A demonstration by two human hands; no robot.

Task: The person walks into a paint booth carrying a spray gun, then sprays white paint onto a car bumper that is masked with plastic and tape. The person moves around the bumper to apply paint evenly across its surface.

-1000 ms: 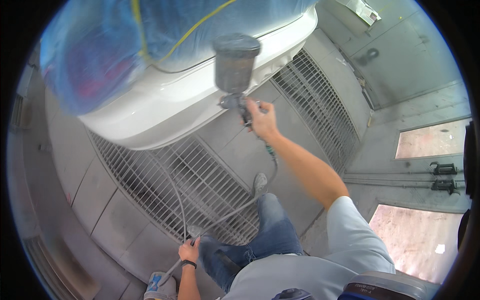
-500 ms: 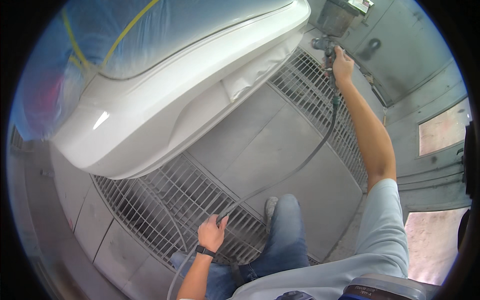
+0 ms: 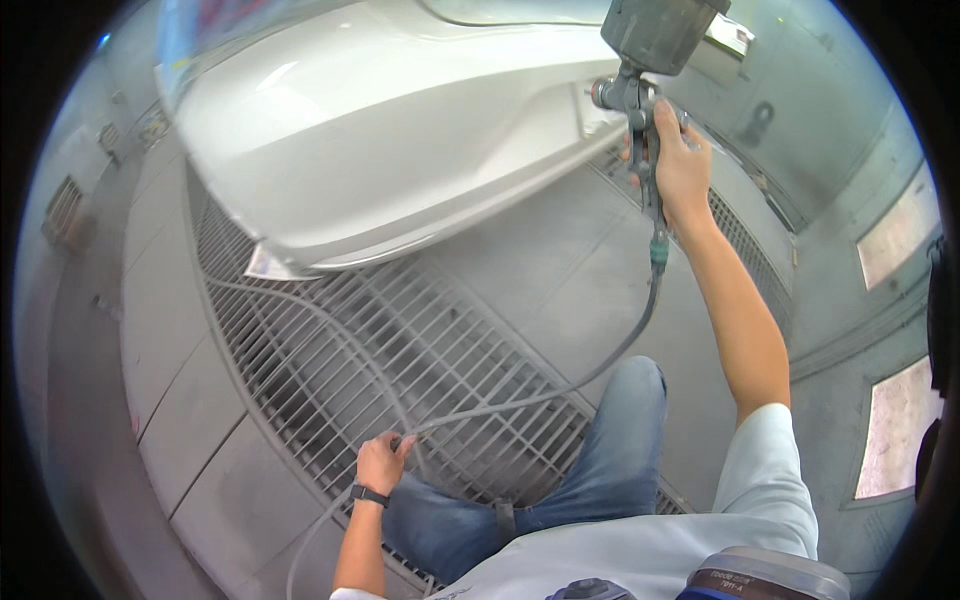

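Observation:
In my right hand (image 3: 684, 165), raised at the upper right, is a grey spray gun (image 3: 638, 120) held by its grip. A dark paint cup (image 3: 655, 32) sits on top of the gun, and its nozzle points left toward the white car bumper (image 3: 350, 130). The gun stands apart from the bumper. From a green fitting (image 3: 658, 250) under the grip, a grey air hose (image 3: 540, 397) curves down to my left hand (image 3: 381, 462). My left fingers are closed round the hose, low in front of my legs.
Metal floor grating (image 3: 440, 340) runs under the bumper and my feet, with grey floor panels (image 3: 570, 280) beside it. Part of the hose (image 3: 330, 318) loops across the grating. Blue masking film (image 3: 190, 60) covers the car at the upper left. Grey booth walls (image 3: 800, 110) rise at the right.
The spray gun has come closer and appears larger. My left hand has shifted left and slightly down with the hose. The view has swung toward the bumper's left end.

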